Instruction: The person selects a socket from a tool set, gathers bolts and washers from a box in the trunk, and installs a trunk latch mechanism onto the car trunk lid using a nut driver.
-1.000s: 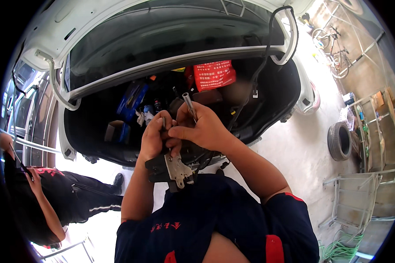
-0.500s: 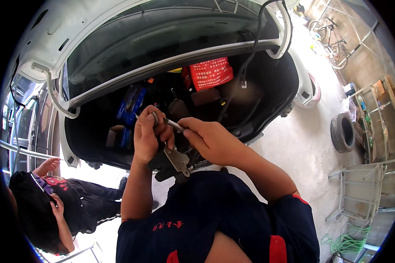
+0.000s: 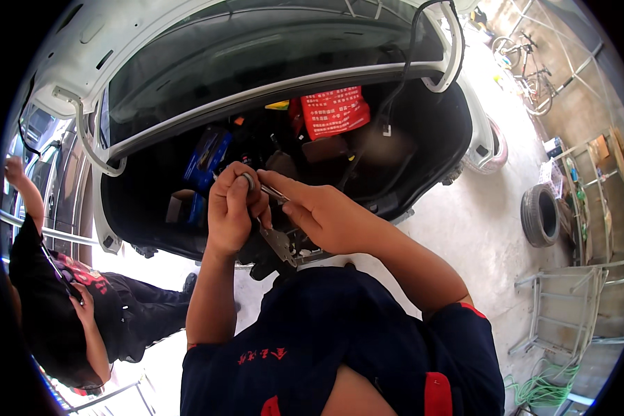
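Both my hands meet over the rear edge of an open car trunk (image 3: 433,173). My left hand (image 3: 230,211) is closed, with a round grey metal piece (image 3: 247,182) showing by its thumb. A slim silver metal rod (image 3: 276,195) spans the gap between my hands. The thumb and fingers of my right hand (image 3: 329,218) pinch the rod's near end. Below my left fingers hangs a flat metal bracket with holes (image 3: 279,244), joined to a dark part (image 3: 262,267). Whether my left fingers also grip the bracket is hidden.
Inside the trunk are a red printed bag (image 3: 334,114), a blue box (image 3: 208,154) and a small open carton (image 3: 180,206). A person (image 3: 76,298) stands at left holding a dark slim object. Rightward are a tire (image 3: 540,215), metal frame (image 3: 561,308) and green hose (image 3: 544,385).
My right hand has slid left along the rod, closer to my left hand. The bracket has turned slightly and sunk behind my hands. The other person has raised one arm.
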Motion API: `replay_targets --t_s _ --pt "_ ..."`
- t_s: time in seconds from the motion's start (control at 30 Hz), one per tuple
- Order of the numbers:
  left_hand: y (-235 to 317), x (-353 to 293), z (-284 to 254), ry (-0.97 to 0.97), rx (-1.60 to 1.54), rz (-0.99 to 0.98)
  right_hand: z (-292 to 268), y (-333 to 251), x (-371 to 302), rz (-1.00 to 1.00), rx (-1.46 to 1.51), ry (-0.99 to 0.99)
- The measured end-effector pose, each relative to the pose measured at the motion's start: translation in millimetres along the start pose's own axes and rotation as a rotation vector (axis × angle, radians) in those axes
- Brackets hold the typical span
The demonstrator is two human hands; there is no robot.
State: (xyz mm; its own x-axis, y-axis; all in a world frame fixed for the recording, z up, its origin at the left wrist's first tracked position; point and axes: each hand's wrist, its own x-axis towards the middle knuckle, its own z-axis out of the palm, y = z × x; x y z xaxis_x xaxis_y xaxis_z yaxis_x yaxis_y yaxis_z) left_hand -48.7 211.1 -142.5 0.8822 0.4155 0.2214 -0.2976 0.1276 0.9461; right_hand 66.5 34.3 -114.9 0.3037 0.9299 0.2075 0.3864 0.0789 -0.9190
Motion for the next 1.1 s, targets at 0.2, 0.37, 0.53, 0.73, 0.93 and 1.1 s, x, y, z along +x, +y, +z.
replay_targets --t_s 0.2,0.37,0.53,0.73,0.93,1.1 --pt "10.9 6.9 12.9 0.235 -0.042 0.066 3.0 28.1 -5.6 -0.220 -0.014 0.204" --pt "39.6 54.7 -17.2 0.764 -0.218 0.125 -6.4 4.9 -54.6 0.191 0.491 0.097" --pt "53.4 84.1 -24.1 0.830 -0.196 0.213 12.6 -3.0 -42.6 0.047 0.479 0.121" --pt "53.8 107.2 -40.1 0.703 0.102 0.307 5.0 -17.3 -18.7 0.054 0.622 0.308" --pt "78.0 77.0 -11.7 0.759 1.991 0.561 -0.4 -19.3 -3.6 -0.049 0.740 0.326" --pt "88.4 58.6 -5.8 0.864 2.061 0.795 1.6 -28.7 2.7 -0.052 0.797 0.297"
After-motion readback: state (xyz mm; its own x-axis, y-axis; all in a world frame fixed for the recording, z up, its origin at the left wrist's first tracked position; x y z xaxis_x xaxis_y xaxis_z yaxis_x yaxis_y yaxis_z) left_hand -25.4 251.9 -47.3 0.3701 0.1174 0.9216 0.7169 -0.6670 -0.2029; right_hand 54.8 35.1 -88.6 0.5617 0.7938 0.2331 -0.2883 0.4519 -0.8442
